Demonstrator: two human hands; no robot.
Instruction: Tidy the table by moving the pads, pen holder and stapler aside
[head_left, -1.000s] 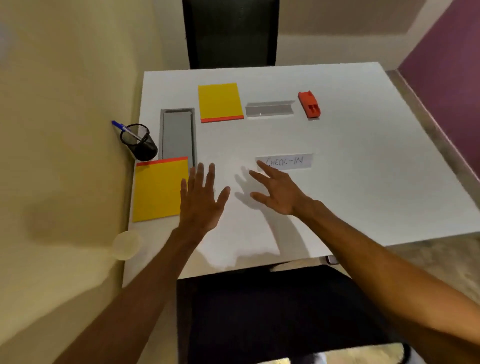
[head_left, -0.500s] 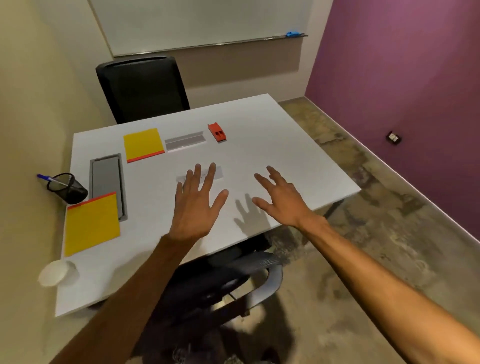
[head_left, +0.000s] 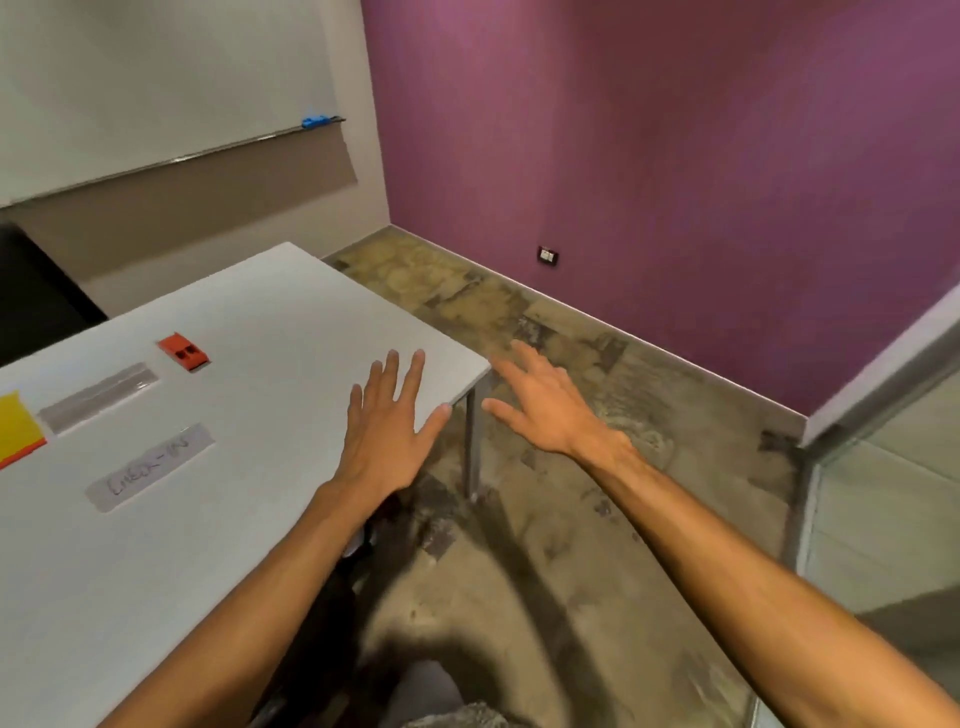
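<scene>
Purple wall and a worn, mottled floor are filling the right half of the view, while the white table (head_left: 249, 332) is lying off to the left. Both hands are hovering empty with fingers spread wide: the left hand (head_left: 387, 434) is floating over the table's near right corner, and the right hand (head_left: 548, 410) is hanging past the edge, above the floor. Neither is touching anything, which suggests they are between actions and not reaching for an object. The orange stapler (head_left: 184, 352) is sitting toward the far left of the table, well apart from both hands. A yellow pad (head_left: 18, 428) is showing only as a sliver at the left edge, beside a grey strip (head_left: 98, 397) and a handwritten label (head_left: 150, 466). The pen holder is not appearing in view. Judging by this layout, the tidying is hardly begun.
</scene>
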